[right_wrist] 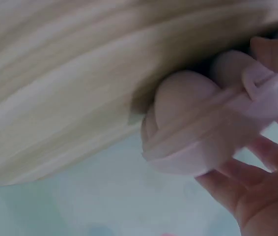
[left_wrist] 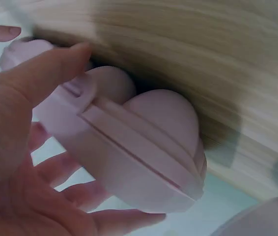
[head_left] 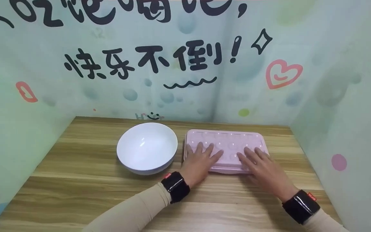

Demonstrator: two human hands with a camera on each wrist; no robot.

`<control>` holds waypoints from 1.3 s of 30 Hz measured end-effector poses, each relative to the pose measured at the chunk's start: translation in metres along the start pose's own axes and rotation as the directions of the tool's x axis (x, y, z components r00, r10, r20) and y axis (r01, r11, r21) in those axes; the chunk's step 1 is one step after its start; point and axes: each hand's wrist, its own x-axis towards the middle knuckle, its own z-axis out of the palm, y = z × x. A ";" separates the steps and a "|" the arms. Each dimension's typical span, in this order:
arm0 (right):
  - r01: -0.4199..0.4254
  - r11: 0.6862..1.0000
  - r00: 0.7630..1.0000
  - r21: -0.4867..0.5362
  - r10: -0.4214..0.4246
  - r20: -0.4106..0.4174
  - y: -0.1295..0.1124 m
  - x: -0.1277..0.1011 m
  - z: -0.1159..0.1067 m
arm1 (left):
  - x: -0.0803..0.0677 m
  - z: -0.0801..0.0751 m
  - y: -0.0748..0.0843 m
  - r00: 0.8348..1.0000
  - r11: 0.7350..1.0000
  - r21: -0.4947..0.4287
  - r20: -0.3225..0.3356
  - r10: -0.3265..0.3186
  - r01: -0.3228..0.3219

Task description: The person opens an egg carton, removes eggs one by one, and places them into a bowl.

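A pink plastic egg box [head_left: 229, 156], its lid on and dotted with round bumps, lies flat on the table. My left hand [head_left: 197, 166] rests on its left part, fingers spread over the lid. In the left wrist view, the left thumb lies by a clip tab [left_wrist: 84, 98] on the box's front side. My right hand [head_left: 267, 170] lies over the right part with straight fingers on the lid. The right wrist view shows that thumb near another tab [right_wrist: 252, 87]. Rounded cups [right_wrist: 185, 93] bulge below the rim. What the box contains is hidden.
A white bowl [head_left: 147, 148] stands left of the box, close beside it. The wood-grain table [head_left: 85, 180] meets printed pale-green walls [head_left: 333, 122] at the back and on both sides.
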 end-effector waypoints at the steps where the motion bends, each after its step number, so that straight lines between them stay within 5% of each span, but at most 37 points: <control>1: -0.006 1.000 1.000 -0.018 0.006 -0.005 -0.001 0.000 0.001 | 0.001 0.001 0.001 1.000 1.000 0.030 -0.010 0.001 -0.001; 8: -0.074 0.993 0.997 -0.087 0.075 0.010 -0.009 0.004 0.005 | 0.008 0.008 0.012 0.997 0.983 0.183 -0.081 0.013 0.002; 18: -0.129 0.982 0.988 -0.136 0.138 0.064 -0.016 0.008 0.004 | 0.012 0.012 0.017 0.996 0.974 0.224 -0.088 0.002 0.018; 24: -0.121 0.975 0.992 -0.188 0.124 0.002 -0.019 0.007 0.007 | 0.014 0.011 0.019 0.993 0.965 0.263 -0.120 0.010 0.022; 31: -0.148 0.923 0.988 -0.354 0.150 -0.023 -0.036 0.014 0.010 | 0.014 0.011 0.023 0.996 0.959 0.283 -0.091 -0.005 0.031; 39: -0.176 0.890 0.975 -0.421 0.217 0.050 -0.043 0.019 0.012 | 0.015 0.016 0.027 0.988 0.938 0.345 -0.153 0.011 0.043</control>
